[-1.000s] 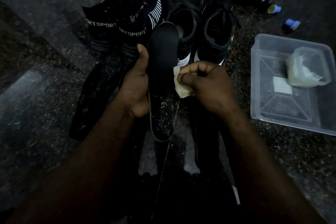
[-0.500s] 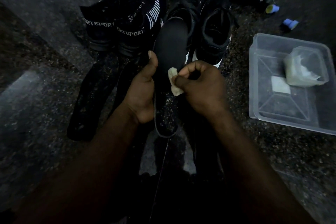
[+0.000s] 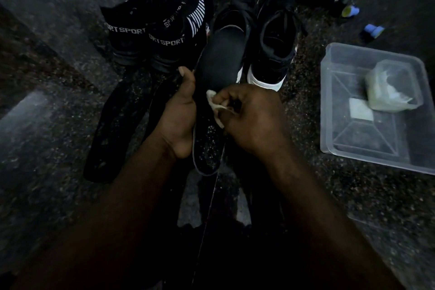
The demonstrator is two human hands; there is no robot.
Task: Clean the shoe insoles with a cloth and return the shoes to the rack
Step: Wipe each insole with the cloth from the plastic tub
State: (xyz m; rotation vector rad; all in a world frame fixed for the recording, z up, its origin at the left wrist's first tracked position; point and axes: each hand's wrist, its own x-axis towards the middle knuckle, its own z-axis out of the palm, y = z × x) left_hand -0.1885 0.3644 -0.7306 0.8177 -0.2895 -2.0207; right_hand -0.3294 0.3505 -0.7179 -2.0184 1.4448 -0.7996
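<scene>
Black insole (image 3: 217,70), pale specks on near half, gripped at edge by left hand (image 3: 179,115); right hand (image 3: 251,115) pinches small white cloth (image 3: 215,103) against it.

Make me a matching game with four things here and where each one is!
Things:
1. insole
2. cloth
3. clear tub
4. SPORT shoes

Places:
a. far right of the picture
b. gripped by the left hand
c. at the back left
d. pinched by the right hand

Right pairs: 1-b, 2-d, 3-a, 4-c.
</scene>
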